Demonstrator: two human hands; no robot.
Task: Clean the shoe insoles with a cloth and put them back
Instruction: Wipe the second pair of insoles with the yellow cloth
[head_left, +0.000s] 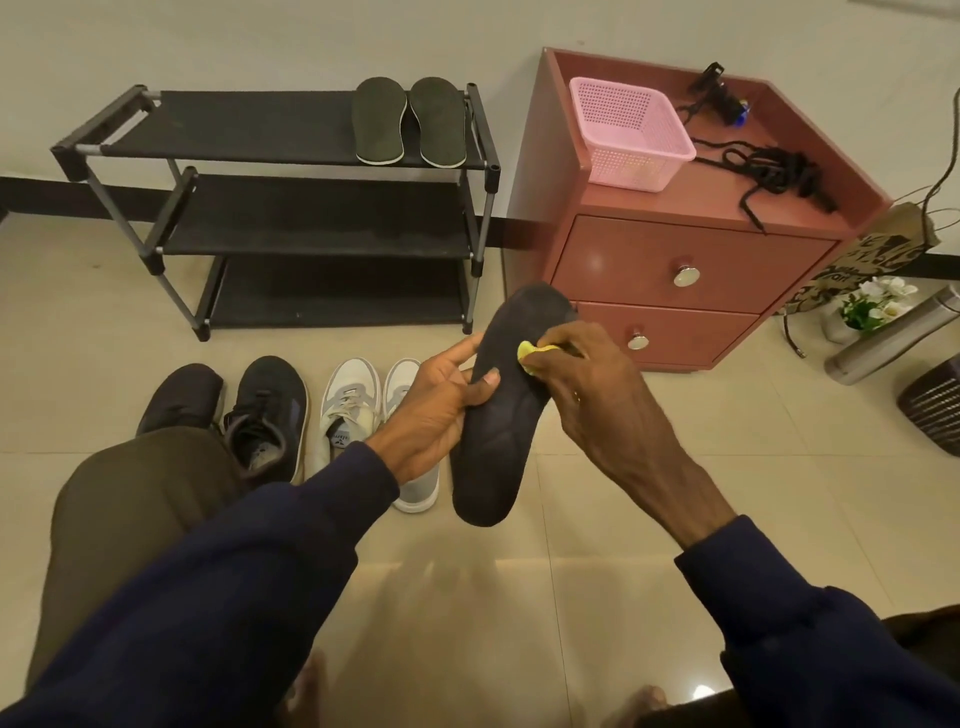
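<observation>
From my seat at the feed, the dark insole (498, 452) sits at the centre of view, held up above the tiled floor (649, 493) with its toe end tipped toward 1 o'clock. My left hand (441, 410) grips it from the 9 o'clock side, thumb laid across its face and fingers wrapped behind. My right hand (587, 395) comes in from 4 o'clock, its fingers bunched over a yellow cloth (530, 356) and pressing it onto the upper half of the insole; only a small fold of the cloth shows.

On the floor at 9 o'clock from the insole stands a pair of black shoes (270, 410), and just beside them a pair of white shoes (350, 400), partly hidden by my left wrist.

At 11 o'clock a black shoe rack (291, 130) stands against the wall, with two more insoles (379, 122) lying side by side on its top shelf. At 1 o'clock is a reddish cabinet (675, 270) with two drawers, carrying a pink basket (628, 132) and some black cords (769, 171).
</observation>
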